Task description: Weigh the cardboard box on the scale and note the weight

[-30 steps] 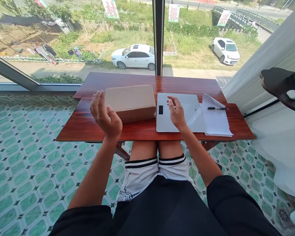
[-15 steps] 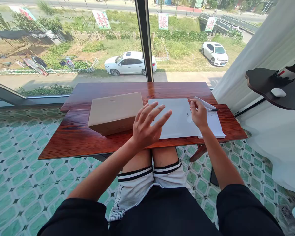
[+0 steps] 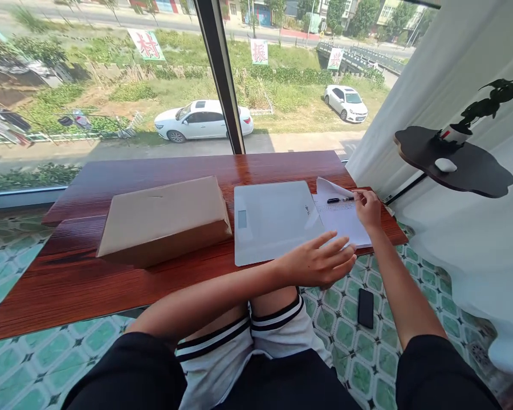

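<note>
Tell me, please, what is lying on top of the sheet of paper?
A black pen lies on the paper; the right hand touches its tip end. The left hand covers the paper's near edge.

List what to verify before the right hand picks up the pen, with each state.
1. Right hand at the pen: ok, fingertips at its end.
2. Pen grasped: not ok, it lies flat on the paper.
3. Left hand empty: ok, open over the table's near edge.
4. Paper held down: cannot tell whether the left fingers touch it.
5. Scale clear of the pen: ok.
</note>
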Available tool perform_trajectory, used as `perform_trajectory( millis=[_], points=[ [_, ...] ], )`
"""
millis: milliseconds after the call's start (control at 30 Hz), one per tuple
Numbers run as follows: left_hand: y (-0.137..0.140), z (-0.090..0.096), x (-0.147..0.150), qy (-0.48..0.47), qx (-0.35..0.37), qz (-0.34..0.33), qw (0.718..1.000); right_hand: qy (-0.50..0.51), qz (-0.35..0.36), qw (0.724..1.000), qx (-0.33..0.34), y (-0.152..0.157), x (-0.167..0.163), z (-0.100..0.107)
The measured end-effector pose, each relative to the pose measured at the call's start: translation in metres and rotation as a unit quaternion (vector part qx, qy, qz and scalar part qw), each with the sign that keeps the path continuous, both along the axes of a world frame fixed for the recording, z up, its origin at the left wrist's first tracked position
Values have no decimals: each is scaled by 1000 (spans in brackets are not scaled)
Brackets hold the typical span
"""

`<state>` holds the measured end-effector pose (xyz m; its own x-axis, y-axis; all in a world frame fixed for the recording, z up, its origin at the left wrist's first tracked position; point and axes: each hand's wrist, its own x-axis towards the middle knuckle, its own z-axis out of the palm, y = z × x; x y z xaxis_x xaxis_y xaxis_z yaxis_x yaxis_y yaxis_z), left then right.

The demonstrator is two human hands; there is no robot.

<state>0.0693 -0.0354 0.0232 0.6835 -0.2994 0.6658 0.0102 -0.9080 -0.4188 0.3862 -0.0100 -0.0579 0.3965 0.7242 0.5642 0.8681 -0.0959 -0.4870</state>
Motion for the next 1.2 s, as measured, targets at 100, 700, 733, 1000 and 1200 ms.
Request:
perform_trajectory(
  millis=[100,700,733,1000,1200],
  points=[
    [-5,-19,21,53,8,3,999,-16,-20,1000,-2,-3,18,-9],
    [-25,-92,57,124,-42,47,990,-36,-8,994,-102,-7,23,-24],
    [-27,-94,57,121,-44,52,990,-39,-12,994,-101,-8,23,-23],
    [-33,-102,60,87,-51,73,992,-5,-50,994,-93,-9,19,-15],
    [-33,-107,62,108,-60,67,990,25,-62,988,-141,-8,15,-14]
  ],
)
